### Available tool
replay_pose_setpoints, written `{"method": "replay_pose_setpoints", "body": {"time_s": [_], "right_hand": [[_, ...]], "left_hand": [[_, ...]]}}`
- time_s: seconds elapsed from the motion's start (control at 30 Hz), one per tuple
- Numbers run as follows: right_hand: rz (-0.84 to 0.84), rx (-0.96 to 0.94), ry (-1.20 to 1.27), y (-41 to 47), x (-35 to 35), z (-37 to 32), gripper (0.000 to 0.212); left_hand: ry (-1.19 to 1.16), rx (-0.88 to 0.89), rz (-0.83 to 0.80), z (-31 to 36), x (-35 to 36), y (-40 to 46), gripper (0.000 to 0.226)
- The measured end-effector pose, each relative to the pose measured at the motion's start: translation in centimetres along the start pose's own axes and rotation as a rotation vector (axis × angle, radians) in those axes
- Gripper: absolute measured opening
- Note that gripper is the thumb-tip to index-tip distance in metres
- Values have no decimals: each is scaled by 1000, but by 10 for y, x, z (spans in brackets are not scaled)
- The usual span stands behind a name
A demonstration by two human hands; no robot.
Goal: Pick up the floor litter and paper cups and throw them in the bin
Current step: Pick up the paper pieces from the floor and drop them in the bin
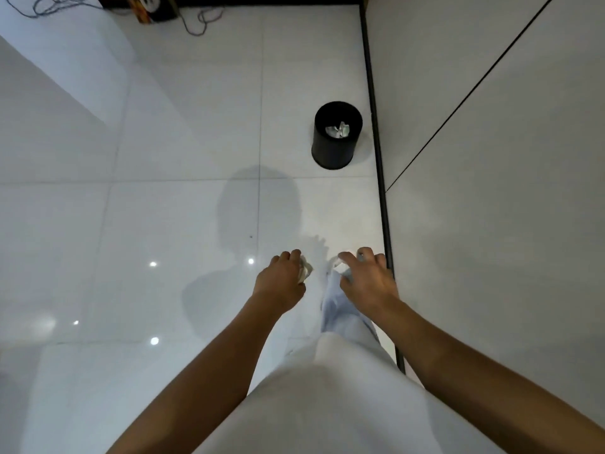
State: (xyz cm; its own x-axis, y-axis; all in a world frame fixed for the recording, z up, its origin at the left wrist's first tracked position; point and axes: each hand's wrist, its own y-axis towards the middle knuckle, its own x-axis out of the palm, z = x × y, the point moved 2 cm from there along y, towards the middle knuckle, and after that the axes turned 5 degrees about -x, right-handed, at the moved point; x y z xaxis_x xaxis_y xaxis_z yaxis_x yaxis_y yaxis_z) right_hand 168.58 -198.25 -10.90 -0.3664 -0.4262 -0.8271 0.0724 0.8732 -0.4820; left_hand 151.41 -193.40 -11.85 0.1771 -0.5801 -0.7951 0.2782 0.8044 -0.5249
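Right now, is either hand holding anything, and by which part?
The left hand grips crumpled paper, bunched in its fingers. The right hand reaches over something pale; a hold cannot be told.

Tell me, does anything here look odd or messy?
Only a loose cord tangled on the floor by the far wall. The black bin stands upright with crumpled paper inside; nothing is spilled around it.

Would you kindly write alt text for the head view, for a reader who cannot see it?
A person's left hand grips crumpled paper while the right hand reaches down over pale litter on the white tiled floor. Ahead, a black bin by the wall already contains crumpled paper.
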Motion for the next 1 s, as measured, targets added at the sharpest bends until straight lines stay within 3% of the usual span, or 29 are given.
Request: {"method": "replay_pose_setpoints", "body": {"time_s": [0.4, 0.63, 1.0], "right_hand": [[98, -23, 0, 182, -146, 80, 48], [68, -21, 14, 287, -197, 91, 49], [-4, 53, 111, 477, -263, 88, 54]], "left_hand": [[-29, 11, 43, 112, -107, 199, 52], [-9, 25, 30, 133, -160, 309, 61], [-27, -7, -44, 133, -230, 495, 57]]}}
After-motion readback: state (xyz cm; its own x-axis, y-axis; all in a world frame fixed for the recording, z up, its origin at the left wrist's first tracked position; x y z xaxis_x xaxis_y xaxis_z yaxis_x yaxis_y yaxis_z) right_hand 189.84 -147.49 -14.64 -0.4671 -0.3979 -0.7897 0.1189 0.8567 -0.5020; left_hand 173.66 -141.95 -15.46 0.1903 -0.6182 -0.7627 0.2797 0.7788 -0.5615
